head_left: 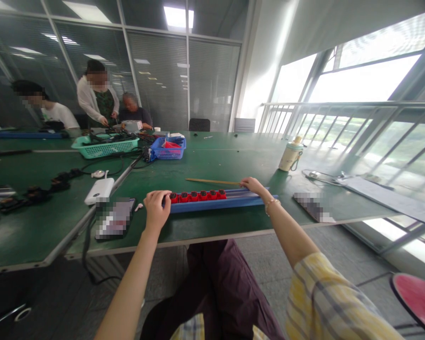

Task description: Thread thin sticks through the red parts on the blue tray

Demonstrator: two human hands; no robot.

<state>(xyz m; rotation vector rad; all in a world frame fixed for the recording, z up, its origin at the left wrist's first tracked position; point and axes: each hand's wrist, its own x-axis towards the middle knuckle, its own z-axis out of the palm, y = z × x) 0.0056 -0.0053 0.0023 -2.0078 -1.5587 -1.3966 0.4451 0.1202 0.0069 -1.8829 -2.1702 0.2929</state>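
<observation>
A long blue trough point(212, 205) lies across the green table in front of me. Several red blocks with dark tops point(193, 196) stand in a row in its left part; the right part shows a bare groove. My left hand point(157, 206) is curled round the trough's left end, its fingertips against the leftmost red block. Beyond the trough, a thin yellowish stick point(212, 181) runs roughly parallel to it. My right hand point(254, 185) closes on the stick's right end, above the trough's right part. The exact grip of the fingers is partly hidden.
Left of the trough are a phone point(116, 218), a white power bank point(99, 191) and an earbud point(139, 207). Right are another phone point(312, 207) and a bottle point(291, 155). Farther off stand a green basket point(106, 149) and a blue basket point(168, 152). Several people work behind.
</observation>
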